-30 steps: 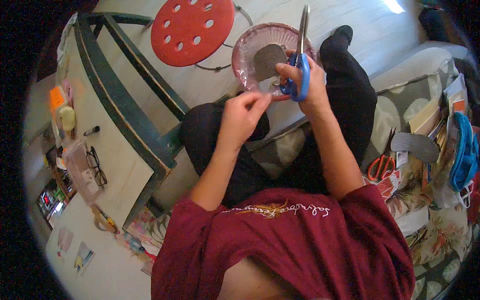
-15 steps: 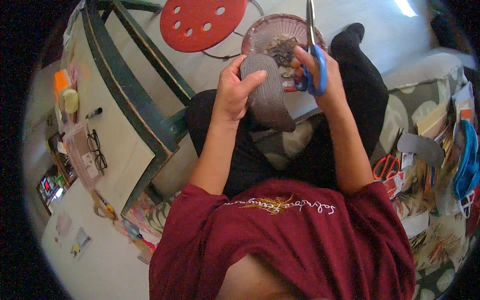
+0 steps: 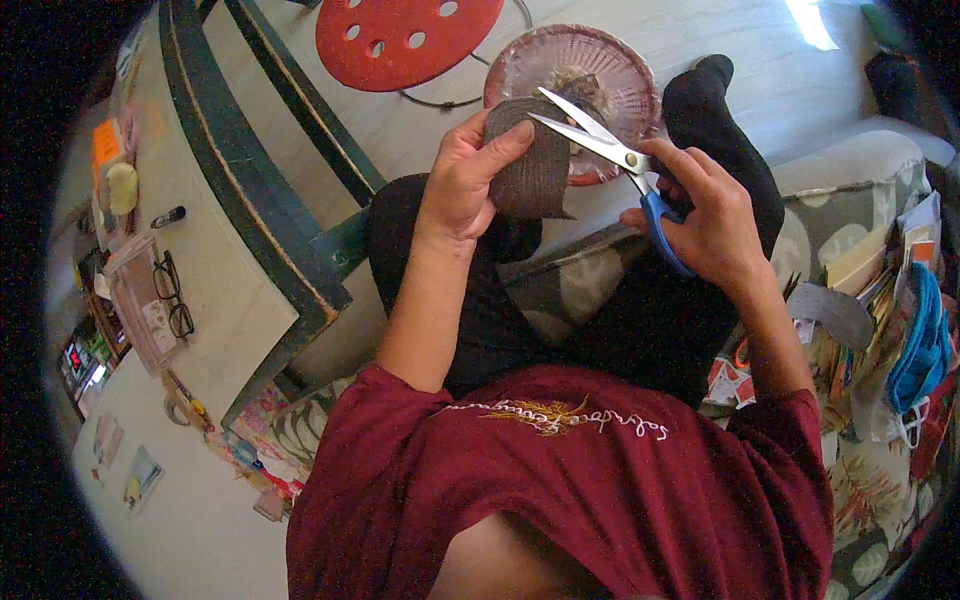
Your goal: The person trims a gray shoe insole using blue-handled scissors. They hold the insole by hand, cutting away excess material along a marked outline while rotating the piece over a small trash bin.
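My left hand (image 3: pixel 462 180) grips a grey-brown ribbed piece of knit fabric (image 3: pixel 535 178), thumb on top and fingers behind it. The fabric's upper end is rounded, and a corner hangs at its lower right. In my right hand (image 3: pixel 715 215) is a pair of blue-handled scissors (image 3: pixel 632 160), its blades parted and pointing left toward the fabric's upper right side. Whether the blades touch the cloth I cannot tell. Behind both hands stands a round pinkish basin (image 3: pixel 630 95) with dark and pale scraps (image 3: pixel 588 92) in it, partly hidden by the blades.
A red round stool (image 3: pixel 405 45) with holes stands at the far left. Nearer on that side is a dark green wooden frame (image 3: pixel 255 200), with eyeglasses (image 3: pixel 172 290) beyond it. On the patterned sofa at right lie a grey curved piece (image 3: pixel 832 315) and blue cloth (image 3: pixel 918 340).
My right hand has moved right and nearer, swinging the scissors from upright to pointing left with blades parted. The fabric has turned in my left hand and shows a different face.
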The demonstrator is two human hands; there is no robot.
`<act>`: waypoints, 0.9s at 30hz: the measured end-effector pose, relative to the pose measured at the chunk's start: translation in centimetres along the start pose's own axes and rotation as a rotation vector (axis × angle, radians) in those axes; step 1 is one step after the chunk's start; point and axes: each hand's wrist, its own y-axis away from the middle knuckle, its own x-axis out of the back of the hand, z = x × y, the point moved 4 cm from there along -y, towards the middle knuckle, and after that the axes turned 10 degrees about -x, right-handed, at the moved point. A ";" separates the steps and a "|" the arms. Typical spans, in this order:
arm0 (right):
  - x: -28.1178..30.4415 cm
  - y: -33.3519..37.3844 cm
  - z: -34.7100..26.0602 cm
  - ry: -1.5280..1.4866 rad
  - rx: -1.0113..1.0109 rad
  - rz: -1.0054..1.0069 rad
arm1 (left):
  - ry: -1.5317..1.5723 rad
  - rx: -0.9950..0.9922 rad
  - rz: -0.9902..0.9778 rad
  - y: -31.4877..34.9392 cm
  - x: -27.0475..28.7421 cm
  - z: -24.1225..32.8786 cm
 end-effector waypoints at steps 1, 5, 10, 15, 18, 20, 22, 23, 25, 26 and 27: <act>0.1 0.0 -0.1 -0.011 0.001 -0.004 | -0.011 0.005 -0.013 0.0 0.0 -0.1; 0.3 -0.3 -0.2 -0.049 -0.004 -0.017 | 0.040 0.038 -0.054 0.1 -0.4 0.0; 0.5 -0.5 -0.1 -0.004 -0.020 -0.070 | 0.021 0.014 -0.077 0.2 -0.5 0.1; 1.0 -0.7 -0.2 0.052 0.053 -0.056 | -0.010 0.021 -0.087 0.2 -0.7 0.2; 1.1 -0.6 0.0 0.039 0.077 -0.046 | -0.035 0.009 -0.093 0.1 -0.7 0.3; 1.2 -0.7 0.3 0.044 0.086 -0.048 | -0.045 0.010 -0.096 0.1 -0.7 0.3; 1.2 -0.7 0.4 0.071 0.089 -0.061 | -0.047 0.018 -0.099 0.1 -0.7 0.2; 1.2 -0.7 0.4 0.073 0.099 -0.061 | -0.058 0.015 -0.098 0.1 -0.8 0.3; 1.4 -0.8 0.4 0.077 0.118 -0.061 | -0.080 0.011 -0.095 0.1 -0.9 0.4; 1.3 -0.8 0.5 0.062 0.095 -0.078 | -0.086 0.011 -0.099 0.1 -0.9 0.3; 1.2 -0.7 0.7 0.046 0.072 -0.095 | -0.092 0.011 -0.103 0.0 -0.8 0.3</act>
